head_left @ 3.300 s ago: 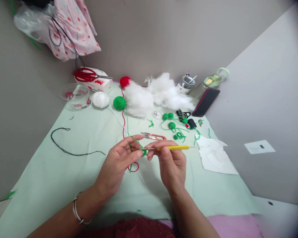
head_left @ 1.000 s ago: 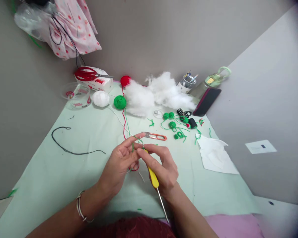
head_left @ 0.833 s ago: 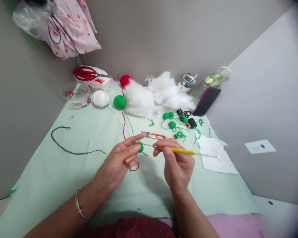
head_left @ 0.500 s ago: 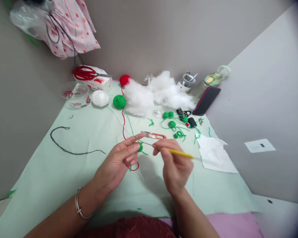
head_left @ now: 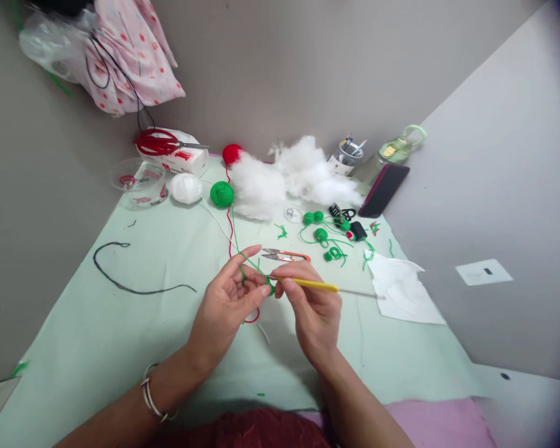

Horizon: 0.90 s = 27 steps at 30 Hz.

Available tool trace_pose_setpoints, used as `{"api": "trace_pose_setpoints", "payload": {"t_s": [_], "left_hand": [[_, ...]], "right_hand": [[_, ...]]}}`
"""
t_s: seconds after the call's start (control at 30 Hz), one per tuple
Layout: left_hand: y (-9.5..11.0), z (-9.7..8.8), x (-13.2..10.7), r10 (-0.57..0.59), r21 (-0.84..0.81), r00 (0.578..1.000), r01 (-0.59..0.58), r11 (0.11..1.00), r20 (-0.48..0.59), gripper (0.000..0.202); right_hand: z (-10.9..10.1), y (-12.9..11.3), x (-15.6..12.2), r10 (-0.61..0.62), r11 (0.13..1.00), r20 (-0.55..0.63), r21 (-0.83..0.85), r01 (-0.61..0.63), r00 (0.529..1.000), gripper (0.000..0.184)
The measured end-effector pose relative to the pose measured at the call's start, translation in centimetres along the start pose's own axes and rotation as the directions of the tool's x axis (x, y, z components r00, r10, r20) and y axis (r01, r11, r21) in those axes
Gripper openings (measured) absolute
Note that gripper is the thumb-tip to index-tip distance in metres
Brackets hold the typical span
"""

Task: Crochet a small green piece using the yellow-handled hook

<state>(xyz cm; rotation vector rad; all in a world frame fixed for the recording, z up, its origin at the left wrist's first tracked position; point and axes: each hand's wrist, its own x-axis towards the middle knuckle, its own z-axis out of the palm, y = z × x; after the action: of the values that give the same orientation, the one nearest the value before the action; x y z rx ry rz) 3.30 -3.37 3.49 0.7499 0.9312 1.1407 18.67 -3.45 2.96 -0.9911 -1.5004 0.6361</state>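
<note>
My left hand (head_left: pixel 228 302) pinches a small green crochet piece (head_left: pixel 270 287), with green yarn looped over its forefinger. That yarn runs back across the pale green cloth (head_left: pixel 98 323) to a green yarn ball (head_left: pixel 221 194). My right hand (head_left: pixel 315 308) is closed on a yellow-handled crochet hook (head_left: pixel 317 285), whose tip meets the green piece and whose metal tail points right. Both hands hover just above the cloth, touching at the fingertips.
Orange thread snips (head_left: pixel 284 255) lie just beyond my hands. Farther back are white stuffing (head_left: pixel 280 177), a red yarn ball (head_left: pixel 232 154), red scissors (head_left: pixel 161 142) on a box, several small green crocheted balls (head_left: pixel 320 227), a phone (head_left: pixel 383 190) and white paper (head_left: pixel 404 289). A black cord (head_left: pixel 130 283) lies left.
The hook swung from pointing down toward me to pointing right. My right hand then moved left, bringing the hook tip into the green piece held by my left hand.
</note>
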Motion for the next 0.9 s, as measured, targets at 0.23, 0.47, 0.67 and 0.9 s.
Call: {"api": "trace_pose_setpoints", "payload": {"t_s": [0.23,0.47,0.67,0.9], "left_hand": [[0.3,0.1,0.5,-0.207,-0.230,0.970,0.231,0.945,0.126,0.059],[-0.4,-0.2,1.2,-0.241,-0.414,0.968,0.247,0.876,0.068,0.034],[-0.6,-0.7,1.9,-0.240,-0.429,0.971,0.217,0.877,-0.001,0.042],[-1.3,-0.5,2.1,-0.217,-0.354,0.972,0.171,0.919,-0.094,0.039]], "right_hand": [[0.1,0.8,-0.6,-0.232,0.944,0.083,-0.220,0.245,0.969,0.039],[0.1,-0.1,0.2,-0.098,0.993,0.091,-0.053,0.103,0.991,0.032],[-0.8,0.4,0.7,-0.007,0.999,0.212,-0.042,0.016,0.977,0.037],[-0.3,0.7,0.9,0.346,0.938,0.359,-0.118,-0.326,0.867,0.032]]}}
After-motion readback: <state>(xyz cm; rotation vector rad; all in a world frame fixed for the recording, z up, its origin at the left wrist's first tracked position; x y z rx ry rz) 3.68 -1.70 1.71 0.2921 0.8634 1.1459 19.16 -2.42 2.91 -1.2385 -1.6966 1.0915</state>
